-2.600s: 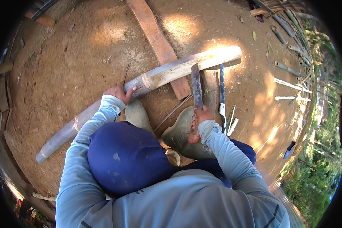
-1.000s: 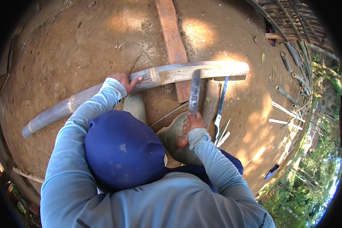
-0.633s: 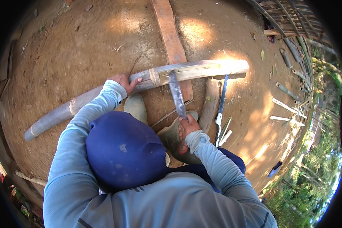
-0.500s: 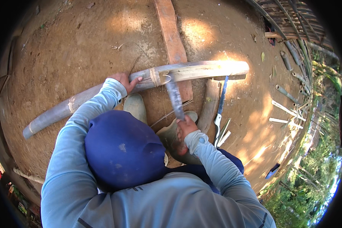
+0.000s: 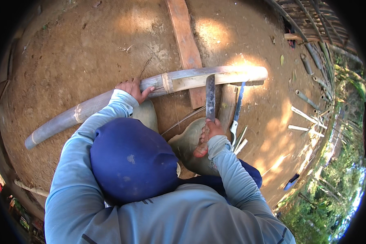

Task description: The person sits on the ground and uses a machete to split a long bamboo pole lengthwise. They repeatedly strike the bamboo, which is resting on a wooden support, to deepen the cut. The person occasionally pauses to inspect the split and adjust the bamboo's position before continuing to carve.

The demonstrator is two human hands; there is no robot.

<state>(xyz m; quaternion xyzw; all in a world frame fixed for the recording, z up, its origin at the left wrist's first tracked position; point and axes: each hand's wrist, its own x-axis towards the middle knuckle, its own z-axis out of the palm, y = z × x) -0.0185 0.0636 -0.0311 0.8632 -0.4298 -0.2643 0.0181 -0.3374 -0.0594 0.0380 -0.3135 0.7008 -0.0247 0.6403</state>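
Note:
A long grey bamboo pole (image 5: 96,107) lies crosswise in front of me, its right part cut away to pale wood along the near side. My left hand (image 5: 133,89) grips the pole from above, left of a light joint ring, with the thumb lying along it. In my right hand (image 5: 212,130) is the handle of a machete (image 5: 210,96), the fist closed round it. Its dark blade points away from me, and the tip overlaps the pale cut side of the pole; whether it touches I cannot tell.
Under the pole runs a reddish wooden plank (image 5: 186,38). A thick bamboo piece (image 5: 227,101) and a pruning saw (image 5: 238,106) rest by the pole's right part. My boots (image 5: 145,115) stand close. Cut bamboo pieces (image 5: 307,99) and a blue-bladed tool (image 5: 291,183) lie at right.
My right hand has moved right and slightly away from me, and the tilted, blurred machete now points straight ahead. The pole has rolled, turning its cut side toward me. My left hand still grips it.

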